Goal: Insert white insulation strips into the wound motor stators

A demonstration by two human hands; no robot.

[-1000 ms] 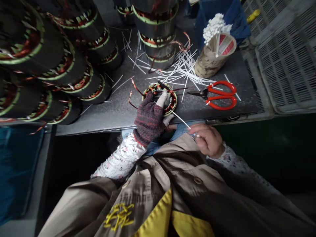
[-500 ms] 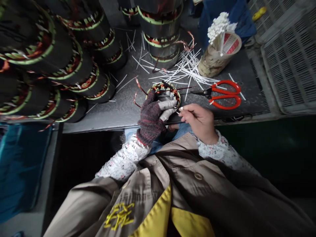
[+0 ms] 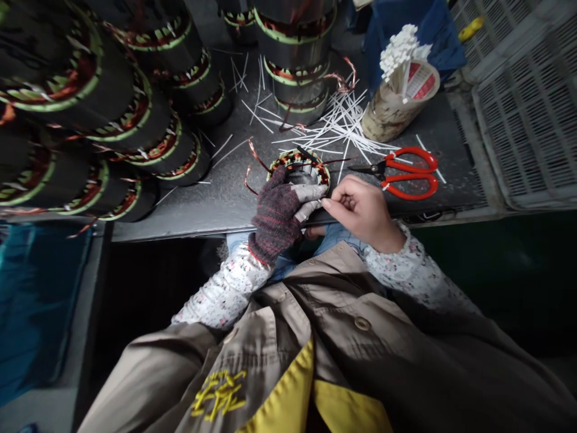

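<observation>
My left hand (image 3: 277,216), in a dark knitted glove with white-coated fingertips, grips a small motor stator (image 3: 301,169) with green-edged copper windings at the bench edge. Loose copper leads (image 3: 251,171) stick out from the stator's left side. My bare right hand (image 3: 363,207) is right beside the gloved fingers, its fingertips pinched together at the stator's lower right rim. No object shows between those fingertips. Red-handled scissors (image 3: 399,174) lie to the right of the stator, apart from both hands.
Several large stators (image 3: 130,120) stand in rows on the dark bench (image 3: 225,204) at left and back. Loose white strips (image 3: 338,123) lie scattered behind the stator, near a tub of white strips (image 3: 383,108). A grey plastic crate (image 3: 525,120) sits at right.
My right hand has risen from the bench edge to the stator rim, and the long white strip held earlier no longer shows in it. My left hand still grips the stator.
</observation>
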